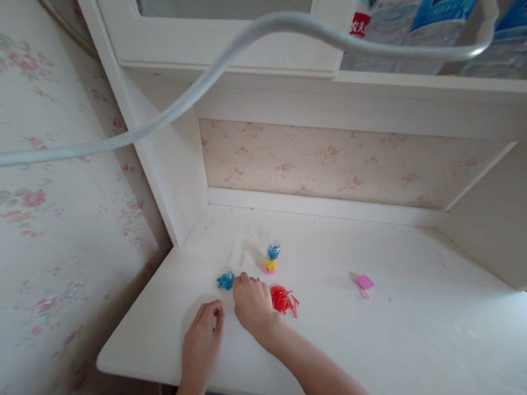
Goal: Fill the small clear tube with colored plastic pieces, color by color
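Observation:
My right hand (254, 304) reaches down to the white desk, its fingers bent at the right edge of a small pile of blue loops (225, 281), which look like rubber bands. Its fingertips are hidden, so what they pinch cannot be seen. My left hand (204, 335) rests nearer the front edge, fingers curled and thumb close to the index finger; any small thing in it is too small to make out. Just behind the right hand stands a small clear bottle (273, 256) with blue, yellow and pink layers inside. A heap of red strands (283, 299) lies right of that hand.
A pink tag-like piece (365, 282) lies farther right on the desk (417, 331). A pale cable (235, 49) crosses the upper view. Overhead, a shelf holds plastic-wrapped bottles (444, 7). A side panel (170, 150) and flowered wall bound the left.

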`<state>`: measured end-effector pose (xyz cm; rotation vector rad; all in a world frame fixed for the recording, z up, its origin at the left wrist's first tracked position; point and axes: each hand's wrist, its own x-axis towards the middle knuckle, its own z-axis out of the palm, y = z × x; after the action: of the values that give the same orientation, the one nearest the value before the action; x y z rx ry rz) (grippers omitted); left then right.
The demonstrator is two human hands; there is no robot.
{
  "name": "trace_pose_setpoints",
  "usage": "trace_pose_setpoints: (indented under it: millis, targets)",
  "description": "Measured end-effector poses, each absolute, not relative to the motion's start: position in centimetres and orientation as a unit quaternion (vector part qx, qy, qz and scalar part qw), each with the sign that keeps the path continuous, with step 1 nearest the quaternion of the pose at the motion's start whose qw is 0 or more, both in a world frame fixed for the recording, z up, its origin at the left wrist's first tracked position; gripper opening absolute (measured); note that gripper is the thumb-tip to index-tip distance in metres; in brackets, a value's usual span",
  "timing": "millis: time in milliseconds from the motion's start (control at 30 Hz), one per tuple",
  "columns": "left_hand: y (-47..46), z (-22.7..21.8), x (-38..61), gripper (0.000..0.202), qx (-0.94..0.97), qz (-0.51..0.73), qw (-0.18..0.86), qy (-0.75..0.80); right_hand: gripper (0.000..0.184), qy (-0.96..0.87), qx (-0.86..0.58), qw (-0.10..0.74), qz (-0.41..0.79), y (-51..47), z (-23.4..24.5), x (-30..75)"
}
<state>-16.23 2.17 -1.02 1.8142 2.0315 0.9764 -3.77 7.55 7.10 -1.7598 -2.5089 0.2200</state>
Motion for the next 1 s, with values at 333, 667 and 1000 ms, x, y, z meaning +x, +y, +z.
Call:
trace_pose_setpoints:
  millis: [333,667,1000]
  targets:
    - [1.5,-0.7,-16.0,0.028,0.628,0.333,0.110,0.695,0.032,-0.656,-0.583,0.408,0.251,12.3,9.3,6.0]
    - [1.4,-0.6,-16.0,0.026,0.633,0.333,0.104,0.691,0.029,-0.673,-0.582,0.387,0.241,15.5,8.7,7.1]
    - [1.4,-0.4,-15.9,0.028,0.625,0.328,0.125,0.697,0.028,-0.669,-0.586,0.394,0.231,15.1,9.4,7.8]
